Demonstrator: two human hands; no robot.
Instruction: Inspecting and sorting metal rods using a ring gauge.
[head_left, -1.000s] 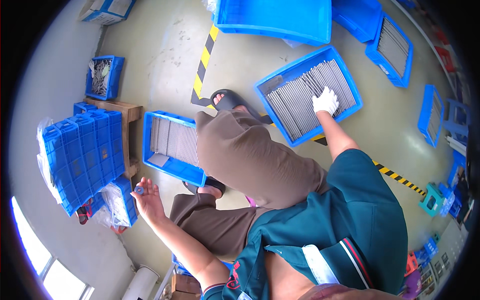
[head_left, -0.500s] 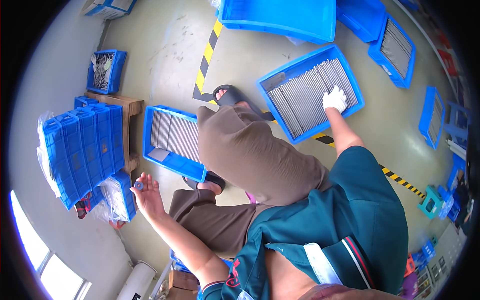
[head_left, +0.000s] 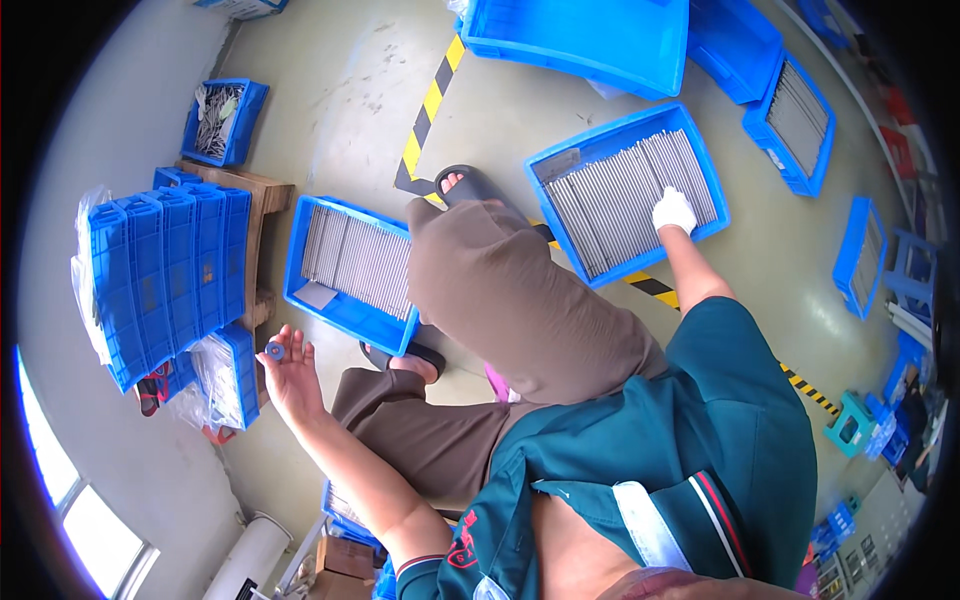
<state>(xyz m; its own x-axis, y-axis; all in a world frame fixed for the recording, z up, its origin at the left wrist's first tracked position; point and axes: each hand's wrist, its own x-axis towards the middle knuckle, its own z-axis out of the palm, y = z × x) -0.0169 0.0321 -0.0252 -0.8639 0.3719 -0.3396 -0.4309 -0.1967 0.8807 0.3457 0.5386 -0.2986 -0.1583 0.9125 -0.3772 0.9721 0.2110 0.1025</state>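
The gloved right hand [head_left: 675,211] rests over the rods [head_left: 620,205], which lie side by side in the right bin [head_left: 605,133] on the floor. Its fingers are bent down onto the row toward the rods' near ends; the glove hides their tips, so I cannot tell whether they have hold of a rod or only touch the top.

The rods look like metal: straight, stiff, smooth and hard to bend by hand. One should be light enough to lift alone, while a full bin is probably heavy. They may slide or roll against each other, so a grip around the middle should balance best, and the glove's cloth should help against slipping.

The bare left hand [head_left: 292,372] is held out palm up, thumb and forefinger closed on a small ring [head_left: 275,350], the other fingers loosely spread. The ring seems light and rigid, best pinched by its rim, as here.
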